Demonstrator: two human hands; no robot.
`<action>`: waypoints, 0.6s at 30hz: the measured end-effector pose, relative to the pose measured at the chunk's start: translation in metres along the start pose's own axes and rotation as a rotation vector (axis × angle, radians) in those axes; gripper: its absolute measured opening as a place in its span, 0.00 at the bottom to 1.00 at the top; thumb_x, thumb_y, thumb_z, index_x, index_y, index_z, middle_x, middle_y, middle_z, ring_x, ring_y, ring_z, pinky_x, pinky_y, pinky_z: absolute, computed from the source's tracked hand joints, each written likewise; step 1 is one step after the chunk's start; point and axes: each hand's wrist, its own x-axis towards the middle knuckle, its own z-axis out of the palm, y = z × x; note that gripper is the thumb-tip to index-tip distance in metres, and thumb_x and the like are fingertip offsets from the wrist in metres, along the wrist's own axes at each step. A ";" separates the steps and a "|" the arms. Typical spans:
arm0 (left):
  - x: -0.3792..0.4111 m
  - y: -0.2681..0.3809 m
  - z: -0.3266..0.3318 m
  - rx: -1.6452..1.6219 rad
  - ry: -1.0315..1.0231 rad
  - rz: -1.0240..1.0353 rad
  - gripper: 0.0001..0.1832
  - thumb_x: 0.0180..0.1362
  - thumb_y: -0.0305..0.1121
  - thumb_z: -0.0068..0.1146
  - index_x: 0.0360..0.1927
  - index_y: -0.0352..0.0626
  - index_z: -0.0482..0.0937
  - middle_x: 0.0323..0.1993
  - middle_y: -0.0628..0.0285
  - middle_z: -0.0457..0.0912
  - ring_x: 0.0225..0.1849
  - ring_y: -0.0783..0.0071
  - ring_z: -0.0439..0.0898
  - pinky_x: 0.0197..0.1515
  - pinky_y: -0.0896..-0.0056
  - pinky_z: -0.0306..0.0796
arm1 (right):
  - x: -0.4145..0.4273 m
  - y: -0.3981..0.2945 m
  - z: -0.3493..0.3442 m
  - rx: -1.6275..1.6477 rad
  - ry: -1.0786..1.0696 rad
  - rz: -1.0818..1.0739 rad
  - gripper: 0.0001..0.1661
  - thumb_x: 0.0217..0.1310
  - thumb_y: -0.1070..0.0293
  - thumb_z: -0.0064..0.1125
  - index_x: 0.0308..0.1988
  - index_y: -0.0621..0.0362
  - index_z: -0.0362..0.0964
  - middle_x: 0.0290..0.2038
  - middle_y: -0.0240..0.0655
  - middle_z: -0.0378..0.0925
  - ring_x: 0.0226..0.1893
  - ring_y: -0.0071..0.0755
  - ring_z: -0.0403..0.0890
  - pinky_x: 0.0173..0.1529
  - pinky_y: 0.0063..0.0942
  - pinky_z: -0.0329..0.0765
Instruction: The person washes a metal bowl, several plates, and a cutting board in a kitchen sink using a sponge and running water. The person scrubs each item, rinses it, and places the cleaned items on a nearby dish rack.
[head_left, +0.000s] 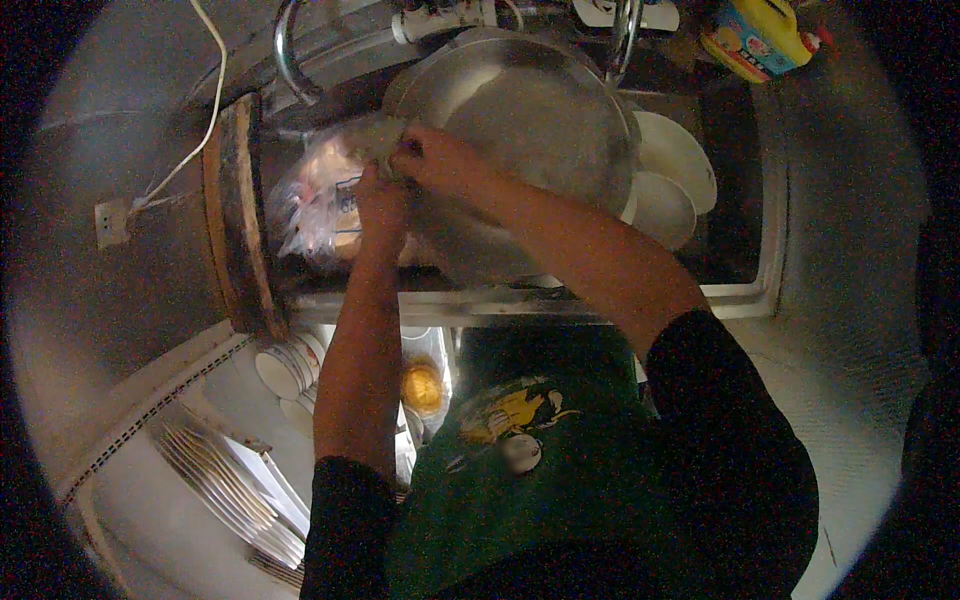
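Observation:
A clear plastic bag (319, 217) with pale, pinkish contents lies left of the large metal basin (540, 127) and bears blue writing. My left hand (381, 210) pinches the bag at its gathered right end. Just above and right of it, my right hand (427, 154) grips the same gathered plastic, its fingers curled close to the left ones. My right forearm reaches across the basin's near left part and hides some of it. What exactly the bag contains is too blurred to tell.
White bowls (664, 206) stand right of the basin. Curved metal pipes (289, 56) rise behind it. A yellow bottle (761, 41) with a red cap is at the back right. A wooden board edge (244, 210) stands at the left, near a wall socket (111, 223) with a white cable.

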 end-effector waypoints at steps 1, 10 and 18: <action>-0.003 0.001 0.002 -0.092 0.008 -0.072 0.19 0.53 0.28 0.58 0.50 0.37 0.77 0.43 0.53 0.83 0.41 0.60 0.81 0.44 0.62 0.74 | -0.009 -0.011 -0.003 0.011 -0.113 0.013 0.19 0.57 0.55 0.65 0.40 0.59 0.74 0.36 0.45 0.80 0.38 0.48 0.80 0.44 0.44 0.77; -0.005 0.005 0.009 0.197 -0.005 0.288 0.26 0.48 0.30 0.66 0.53 0.39 0.76 0.48 0.48 0.81 0.51 0.50 0.79 0.53 0.56 0.72 | 0.062 0.021 -0.050 -0.266 0.218 0.191 0.26 0.57 0.47 0.63 0.43 0.58 0.77 0.38 0.47 0.82 0.36 0.53 0.82 0.42 0.44 0.79; -0.019 0.054 -0.018 0.151 -0.283 0.208 0.30 0.52 0.34 0.65 0.59 0.39 0.72 0.56 0.50 0.77 0.57 0.56 0.76 0.59 0.58 0.69 | 0.033 0.060 0.018 0.124 0.004 -0.029 0.32 0.55 0.44 0.65 0.45 0.65 0.78 0.35 0.44 0.84 0.29 0.48 0.83 0.38 0.44 0.81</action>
